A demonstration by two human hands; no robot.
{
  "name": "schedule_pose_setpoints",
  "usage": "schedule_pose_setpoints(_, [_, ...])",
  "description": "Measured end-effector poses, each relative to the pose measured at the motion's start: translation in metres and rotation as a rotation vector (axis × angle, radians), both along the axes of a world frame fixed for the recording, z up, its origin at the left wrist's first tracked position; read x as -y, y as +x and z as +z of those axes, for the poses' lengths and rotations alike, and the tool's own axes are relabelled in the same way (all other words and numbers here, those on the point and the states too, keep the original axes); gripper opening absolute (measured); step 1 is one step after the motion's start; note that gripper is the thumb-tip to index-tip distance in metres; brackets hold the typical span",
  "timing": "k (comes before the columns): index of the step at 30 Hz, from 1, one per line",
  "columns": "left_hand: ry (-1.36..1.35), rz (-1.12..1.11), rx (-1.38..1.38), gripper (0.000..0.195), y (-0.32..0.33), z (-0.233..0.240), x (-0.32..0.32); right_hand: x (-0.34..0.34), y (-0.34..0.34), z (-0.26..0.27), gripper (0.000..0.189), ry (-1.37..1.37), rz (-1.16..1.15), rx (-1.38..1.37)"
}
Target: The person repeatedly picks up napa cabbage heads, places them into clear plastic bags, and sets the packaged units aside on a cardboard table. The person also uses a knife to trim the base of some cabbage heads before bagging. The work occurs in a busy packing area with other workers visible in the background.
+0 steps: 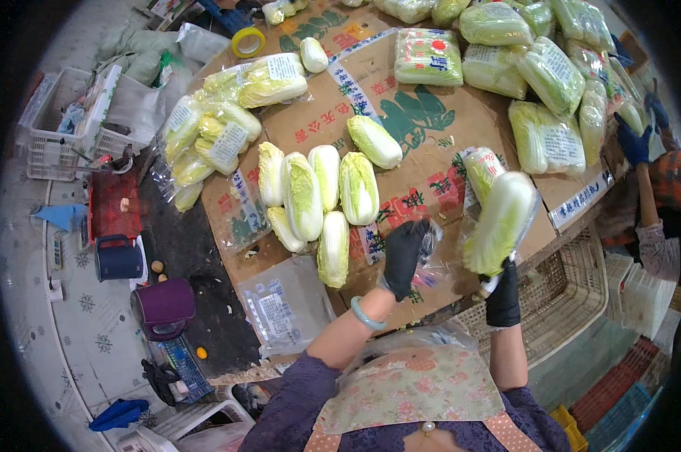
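Observation:
My left hand (406,259), in a black glove, is closed on the edge of a clear plastic bag (431,248). In my right hand (500,294), also gloved in black, is a napa cabbage (501,220), raised over the cardboard; the fingers are at its lower end. A bagged cabbage (483,169) with red print lies just behind it. Several unwrapped napa cabbages (301,198) lie grouped left of my hands, with one more (374,141) behind them. Flat printed plastic bags (287,305) lie at the near left of the cardboard.
Bagged cabbages (549,138) are heaped at the back right and others (222,141) at the left. Yellow tape (248,42) lies at the back. A woven plastic basket (566,294) stands below the right edge. A co-worker's blue-gloved hand (634,138) is at the far right.

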State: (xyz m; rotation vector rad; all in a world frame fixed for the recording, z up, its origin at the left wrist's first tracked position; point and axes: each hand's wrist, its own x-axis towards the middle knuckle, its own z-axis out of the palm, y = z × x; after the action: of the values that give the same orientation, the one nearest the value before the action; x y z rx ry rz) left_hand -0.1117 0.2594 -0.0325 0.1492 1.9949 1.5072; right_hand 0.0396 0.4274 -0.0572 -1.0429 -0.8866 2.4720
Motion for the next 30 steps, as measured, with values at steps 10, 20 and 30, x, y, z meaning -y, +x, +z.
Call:
schedule_pose_setpoints(10, [0.453, -0.553, -0.349, 0.099, 0.052, 0.085, -0.039, -0.004, 0.083, 0.054, 0.051, 0.352, 0.120, 0.008])
schedule_pose_setpoints(20, [0.340, -0.706, -0.365, 0.073, 0.133, 0.080, -0.062, 0.025, 0.176, 0.132, 0.037, 1.550, 0.080, 0.601])
schedule_pose_setpoints(30, [0.349, -0.878, -0.386, 0.072, 0.171, 0.078, -0.048, 0.043, 0.189, 0.132, 0.025, 1.934, 0.205, 0.895])
